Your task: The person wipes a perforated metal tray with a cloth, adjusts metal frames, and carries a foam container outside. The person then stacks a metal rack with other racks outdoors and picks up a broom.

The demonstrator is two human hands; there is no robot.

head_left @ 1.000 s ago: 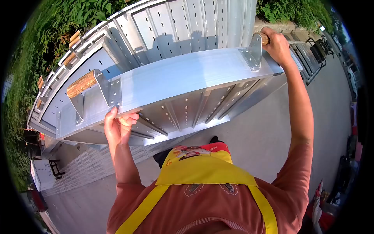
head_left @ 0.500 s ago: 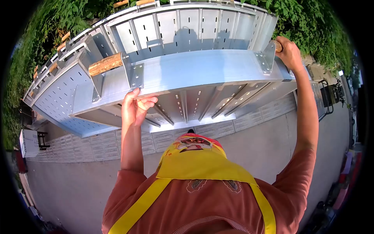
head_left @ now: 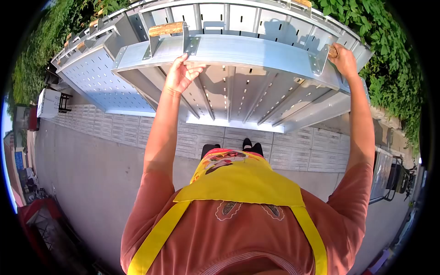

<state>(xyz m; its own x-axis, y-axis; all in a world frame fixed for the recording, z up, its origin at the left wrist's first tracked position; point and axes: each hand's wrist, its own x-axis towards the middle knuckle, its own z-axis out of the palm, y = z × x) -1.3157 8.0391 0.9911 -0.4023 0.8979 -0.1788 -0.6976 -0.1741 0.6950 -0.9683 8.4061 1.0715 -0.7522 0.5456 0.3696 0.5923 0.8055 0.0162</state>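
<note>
A large silvery metal box [head_left: 229, 47] with slotted inner panels is tilted up in front of me, its open side facing my body. My right hand [head_left: 343, 61] wraps round the wooden handle [head_left: 332, 51] at its right end. At the left, another wooden handle [head_left: 166, 29] sits between riveted metal brackets. Below that handle's right bracket, my left hand [head_left: 183, 77] has its fingers curled at the box's near edge, palm toward me. Its fingertips touch the rim; part of the grip is hidden.
Behind stands another slotted metal box [head_left: 211, 13], and more with wooden handles [head_left: 94, 65] line the left. Green bushes [head_left: 385, 50] grow at the back right. Paving tiles [head_left: 293, 149] lie under the box. A cart-like frame [head_left: 389, 176] stands at the right.
The view has shifted, showing more paving and my feet. The box appears higher and farther right in view. Both hands have kept their places on it.
</note>
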